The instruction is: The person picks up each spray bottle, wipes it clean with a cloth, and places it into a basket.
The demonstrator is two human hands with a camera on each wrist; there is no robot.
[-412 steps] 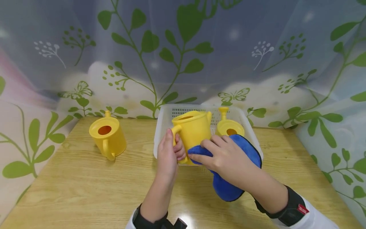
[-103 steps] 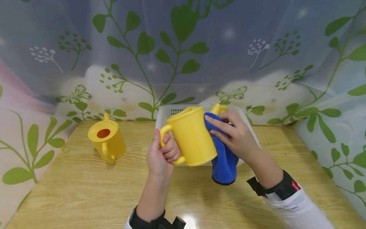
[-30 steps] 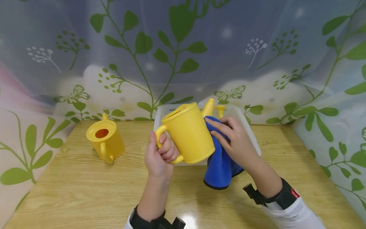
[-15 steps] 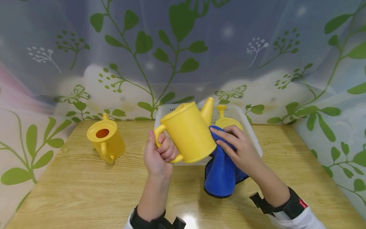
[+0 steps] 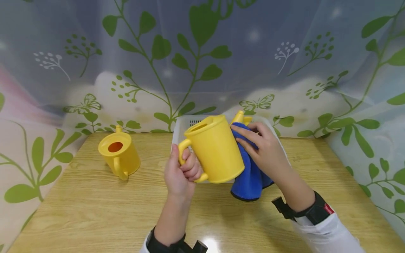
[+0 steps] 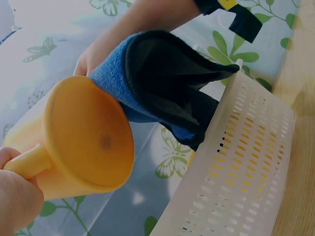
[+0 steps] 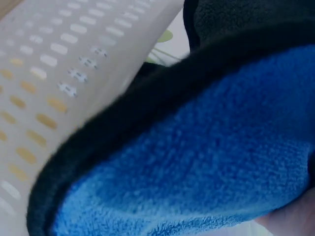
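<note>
One yellow watering can (image 5: 128,160) stands at the left on the wooden table (image 5: 95,211). Next along, the left hand (image 5: 181,174) grips the handle (image 5: 181,151) of a second can (image 5: 216,151), tilted and raised before the white basket (image 5: 177,130). Farther right, the right hand (image 5: 267,149) holds a blue cloth (image 5: 248,181) against that can's side, near its spout (image 5: 238,116).

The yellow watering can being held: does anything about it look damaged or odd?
No damage shows. The watering can tilts, but the left hand grips it. One small oddity: a dark spot on its underside; what it is, I cannot tell.
</note>
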